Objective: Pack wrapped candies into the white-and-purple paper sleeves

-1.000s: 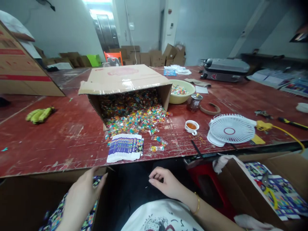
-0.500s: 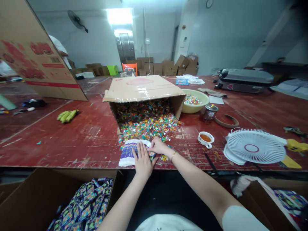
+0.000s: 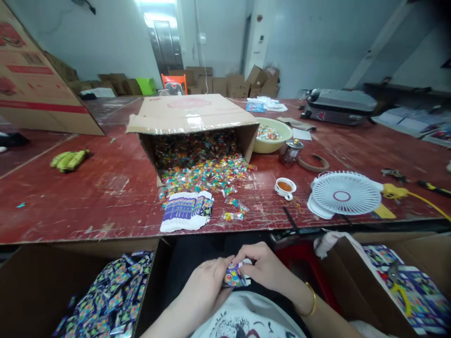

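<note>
Close to my body, below the table edge, a small purple candy box [image 3: 234, 276] with a colourful print and white flaps is between my two hands. My left hand [image 3: 207, 281] is wrapped round it from the left. From the right, my right hand [image 3: 264, 267] pinches its upper end, thumb and finger at the white flap. A fanned row of flat purple candy boxes [image 3: 186, 211] lies at the table's front edge. Just right of it are a few clear-wrapped candies [image 3: 234, 211]. More wrapped candies [image 3: 207, 173] spill from a cardboard carton [image 3: 197, 110] lying on its side.
At lower left, a large carton [image 3: 28, 291] holds many purple packs; another carton [image 3: 348, 272] at lower right holds printed sheets and yellow-handled pliers [image 3: 401, 293]. On the red table [image 3: 116, 202] are bananas [image 3: 70, 160], a teacup [image 3: 284, 188], a jar [image 3: 291, 152], a basin [image 3: 271, 145] and a white fan [image 3: 341, 195].
Both hands have left the fanned row on the table and come down toward my body, now with one small candy box between them. The view has tilted down and shifted right.
</note>
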`<state>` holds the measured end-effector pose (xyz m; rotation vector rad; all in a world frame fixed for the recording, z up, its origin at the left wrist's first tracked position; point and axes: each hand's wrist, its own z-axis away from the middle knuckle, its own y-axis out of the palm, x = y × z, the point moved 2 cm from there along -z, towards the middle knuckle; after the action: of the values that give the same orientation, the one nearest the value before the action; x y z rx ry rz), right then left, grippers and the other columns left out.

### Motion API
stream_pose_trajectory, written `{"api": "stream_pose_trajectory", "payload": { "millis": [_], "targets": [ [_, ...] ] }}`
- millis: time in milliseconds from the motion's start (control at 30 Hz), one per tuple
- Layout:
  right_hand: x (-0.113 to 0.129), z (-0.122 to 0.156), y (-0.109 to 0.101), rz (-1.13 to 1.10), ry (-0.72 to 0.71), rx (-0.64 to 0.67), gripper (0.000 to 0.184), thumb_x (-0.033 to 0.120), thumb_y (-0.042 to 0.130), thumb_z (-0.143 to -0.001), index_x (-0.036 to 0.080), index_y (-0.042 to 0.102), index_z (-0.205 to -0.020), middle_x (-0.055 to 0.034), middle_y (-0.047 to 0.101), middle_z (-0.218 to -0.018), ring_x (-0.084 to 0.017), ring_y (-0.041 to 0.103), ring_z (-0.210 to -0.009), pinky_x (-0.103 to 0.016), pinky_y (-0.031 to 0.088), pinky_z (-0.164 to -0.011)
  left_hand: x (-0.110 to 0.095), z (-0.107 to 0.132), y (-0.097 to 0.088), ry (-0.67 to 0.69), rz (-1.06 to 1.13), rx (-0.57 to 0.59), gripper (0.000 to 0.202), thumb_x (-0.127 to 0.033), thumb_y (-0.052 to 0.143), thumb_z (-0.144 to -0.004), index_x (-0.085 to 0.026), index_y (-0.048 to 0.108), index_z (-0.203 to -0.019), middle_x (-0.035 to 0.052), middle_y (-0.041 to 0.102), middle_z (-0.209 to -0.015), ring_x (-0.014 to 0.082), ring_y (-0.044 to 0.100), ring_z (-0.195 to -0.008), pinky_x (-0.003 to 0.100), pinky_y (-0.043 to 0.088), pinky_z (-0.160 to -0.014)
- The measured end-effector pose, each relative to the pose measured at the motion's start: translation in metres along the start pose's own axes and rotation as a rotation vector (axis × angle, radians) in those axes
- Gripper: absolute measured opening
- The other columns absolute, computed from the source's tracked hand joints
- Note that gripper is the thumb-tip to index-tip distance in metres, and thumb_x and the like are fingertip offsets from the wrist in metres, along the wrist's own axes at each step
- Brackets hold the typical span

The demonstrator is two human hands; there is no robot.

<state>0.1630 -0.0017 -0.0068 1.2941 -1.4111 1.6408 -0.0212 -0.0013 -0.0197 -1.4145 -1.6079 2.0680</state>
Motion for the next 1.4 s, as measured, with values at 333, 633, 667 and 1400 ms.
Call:
{"api": "stream_pose_trajectory", "payload": {
  "millis": [333,633,667,1400],
  "targets": [
    [-0.020,-0.001,0.022,-0.751,0.245,-0.305,0.031,0.045,0.069,-0.074,0.018,0.064,-0.061,0.0019,0.056,-0.057,-0.012,0.049,-0.054,-0.024,0.039,-0.053,-0.005,-0.012,0.015,-0.300,0.566,-0.251,0.047,-0.036,0.063,-0.078,-0.023,0.047,-0.121,0.0030,0.072,-0.095,0.0177,0.068,-0.084,0.030,0.055,-0.077],
    [-0.021,-0.010,0.027,-1.094,0.357,-0.308,0.026,0.034,0.082,-0.060,0.017,0.064,-0.065,0.0021,0.060,-0.064,-0.011,0.053,-0.062,-0.023,0.044,-0.063,-0.010,-0.021,0.035,-0.196,0.330,-0.435,0.059,-0.021,0.057,-0.075,-0.025,0.028,-0.126,0.0085,0.067,-0.108,0.0204,0.069,-0.085,0.032,0.056,-0.071],
    [-0.021,-0.010,0.027,-1.077,0.361,-0.320,0.026,0.034,0.082,-0.060,0.016,0.064,-0.065,0.0020,0.060,-0.064,-0.012,0.053,-0.062,-0.023,0.044,-0.063,-0.010,-0.022,0.033,-0.208,0.323,-0.404,0.055,-0.021,0.056,-0.074,-0.024,0.031,-0.123,0.0076,0.067,-0.104,0.0204,0.069,-0.082,0.032,0.056,-0.069],
    [-0.012,-0.006,0.019,-0.605,0.183,-0.341,0.018,0.035,0.072,-0.072,0.019,0.074,-0.080,-0.0067,0.074,-0.087,-0.021,0.068,-0.082,-0.032,0.055,-0.077,-0.009,-0.034,0.022,-0.459,0.614,-0.306,0.087,-0.015,0.060,-0.066,-0.022,0.010,-0.136,-0.0010,0.063,-0.080,0.0159,0.062,-0.062,0.029,0.049,-0.061]
  ]
}}
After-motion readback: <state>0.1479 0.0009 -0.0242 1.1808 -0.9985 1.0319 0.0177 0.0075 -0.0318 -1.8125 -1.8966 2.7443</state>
